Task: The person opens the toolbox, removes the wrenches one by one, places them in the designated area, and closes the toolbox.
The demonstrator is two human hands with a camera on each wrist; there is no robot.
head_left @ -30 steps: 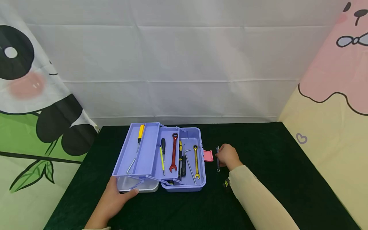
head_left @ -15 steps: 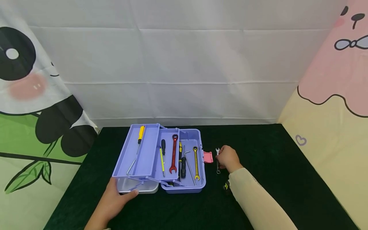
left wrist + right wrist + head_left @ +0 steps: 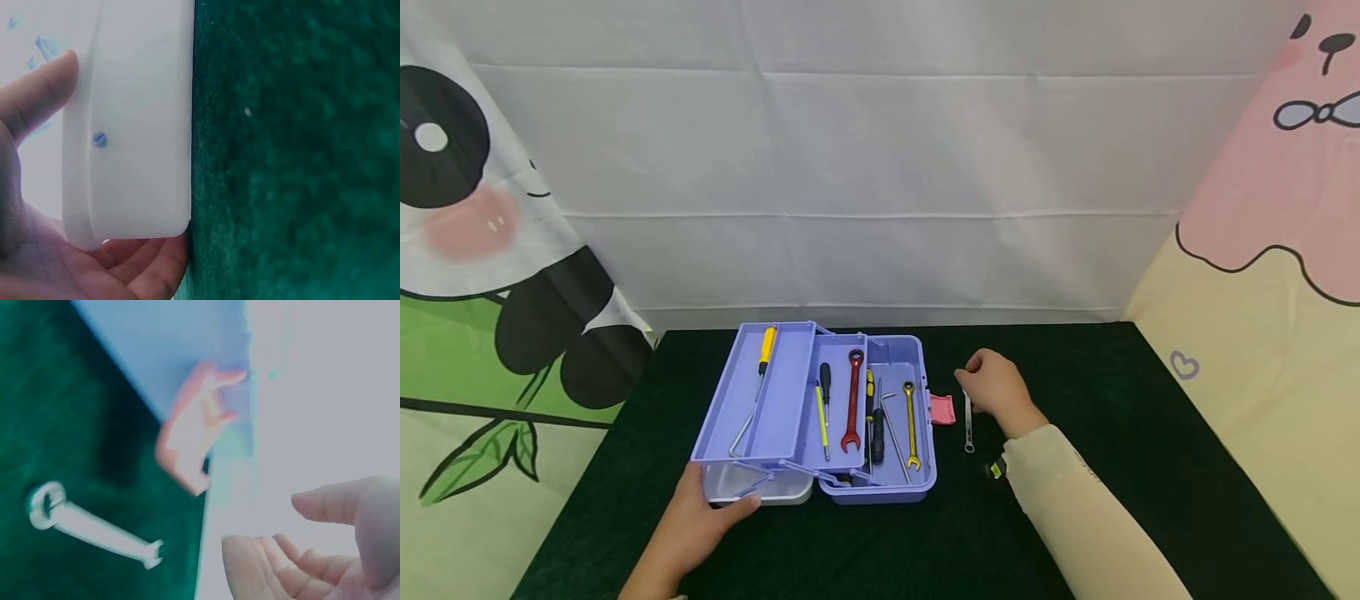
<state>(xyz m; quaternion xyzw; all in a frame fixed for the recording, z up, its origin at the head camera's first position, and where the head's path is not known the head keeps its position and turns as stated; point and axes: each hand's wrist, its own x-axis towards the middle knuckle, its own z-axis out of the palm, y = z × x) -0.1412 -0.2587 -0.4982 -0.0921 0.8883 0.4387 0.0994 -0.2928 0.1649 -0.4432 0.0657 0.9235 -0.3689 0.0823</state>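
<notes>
my left hand [image 3: 696, 521] grips the toolbox [image 3: 820, 412] at its white front corner. my right hand [image 3: 996, 390] hovers empty with relaxed fingers just above the small silver wrench [image 3: 968, 425], lying right of the toolbox's pink latch [image 3: 942, 408].

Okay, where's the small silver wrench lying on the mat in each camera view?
Head view: the small silver wrench lies on the green mat, right of the toolbox, just below the right hand.
Left wrist view: not in it; only the toolbox's white edge and the mat show.
Right wrist view: lower left, lying on the mat, untouched.
Shared landmark: the pink latch, beside the wrench in the head and right wrist views.
</notes>
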